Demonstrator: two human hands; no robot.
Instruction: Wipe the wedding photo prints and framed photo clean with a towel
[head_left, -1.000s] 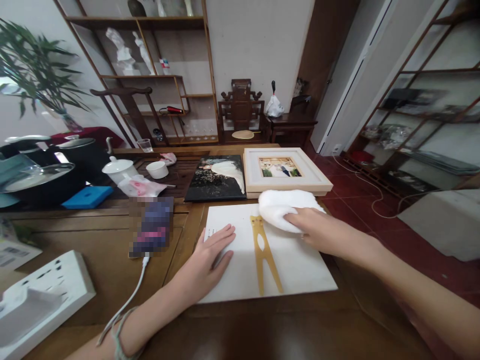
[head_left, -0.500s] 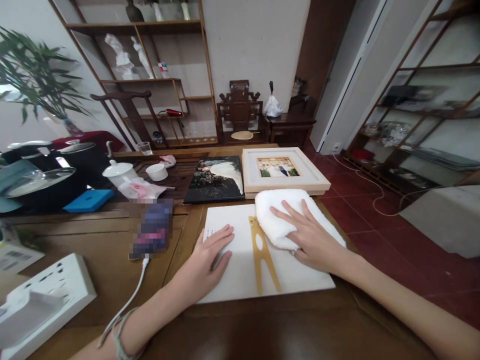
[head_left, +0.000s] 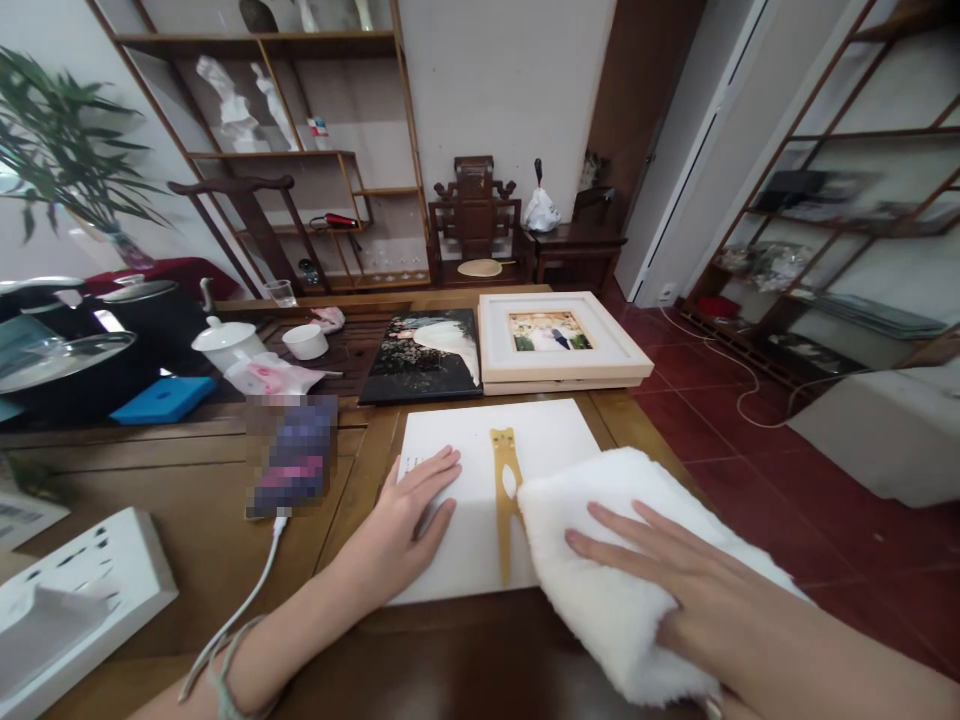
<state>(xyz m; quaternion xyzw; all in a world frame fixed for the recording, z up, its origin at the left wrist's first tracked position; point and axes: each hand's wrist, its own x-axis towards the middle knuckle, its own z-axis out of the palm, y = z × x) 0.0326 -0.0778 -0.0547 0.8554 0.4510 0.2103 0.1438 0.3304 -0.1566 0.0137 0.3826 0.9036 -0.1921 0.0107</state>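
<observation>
1. The left hand (head_left: 409, 520) is laid palm down on the white board (head_left: 544, 432); its grip is released, with nothing grasped.
2. One white towel (head_left: 574, 590) is covered by the right hand (head_left: 697, 585), fingers outspread; the thumb is hidden, so whether cloth is pinched cannot be told.
3. The board's right side is overlapped by the towel.
4. One yellow figure (head_left: 504, 530) is seen on the board, partly covered.
5. Beyond, one dark picture (head_left: 405, 370) and one pale-framed picture (head_left: 564, 367) are set on the bench (head_left: 405, 660).
</observation>
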